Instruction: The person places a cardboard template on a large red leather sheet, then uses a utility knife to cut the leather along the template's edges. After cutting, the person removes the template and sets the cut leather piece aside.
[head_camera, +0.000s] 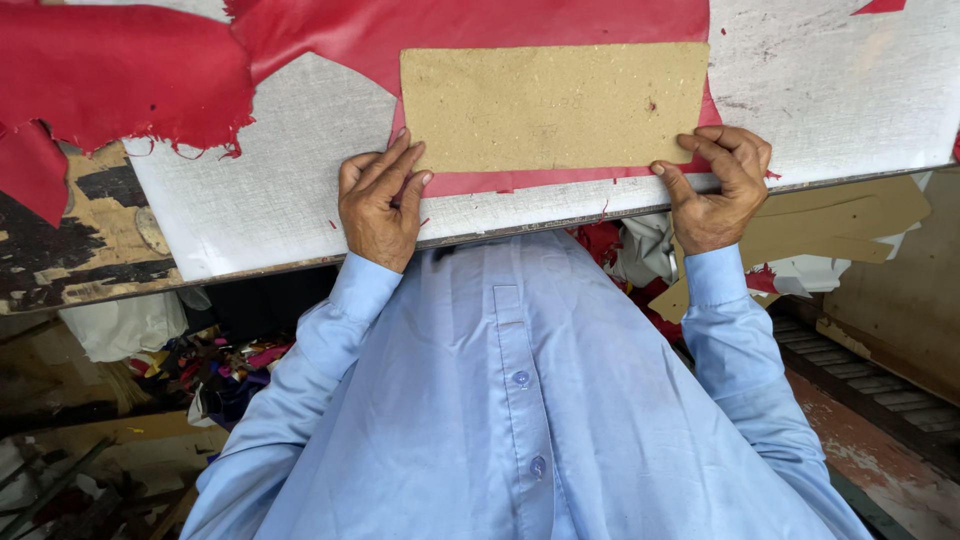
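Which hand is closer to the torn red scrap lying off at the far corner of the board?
Left. The left hand rests at the brown card's corner on the red scrap's side; the right hand grips the card's opposite corner, farther away.

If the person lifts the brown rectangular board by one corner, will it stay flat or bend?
The brown board probably stays nearly flat: its edges look straight and cleanly cut, like stiff fibreboard. It seems thin, so likely light. The red sheet under it has torn, wavy edges and would likely flop.

No packages, labels, signs or screens show anywhere in this view, neither on the work surface nor down on the floor below it.
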